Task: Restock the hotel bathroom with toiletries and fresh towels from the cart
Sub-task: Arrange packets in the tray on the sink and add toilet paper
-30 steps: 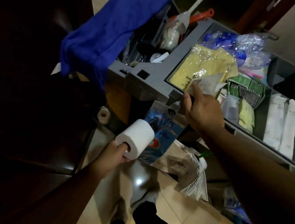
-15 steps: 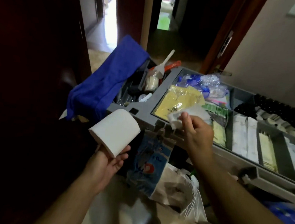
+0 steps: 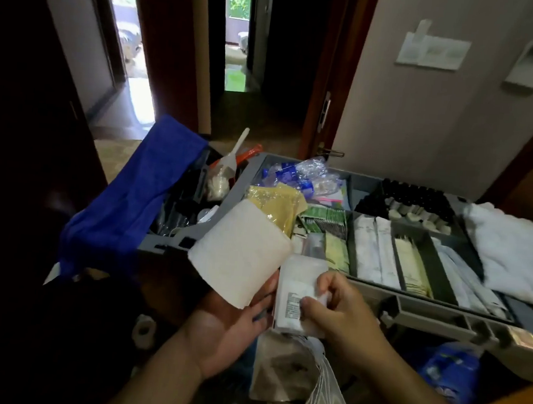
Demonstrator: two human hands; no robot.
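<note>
Packet (image 3: pixel 296 288) now beside roll (image 3: pixel 238 257)

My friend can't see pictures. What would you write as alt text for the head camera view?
A toilet paper roll rests on a person's upturned left hand while the right hand pinches a small clear packet beside it. Behind them stands a grey cart tray of sorted toiletries, with a blue cloth draped over one end.
</note>
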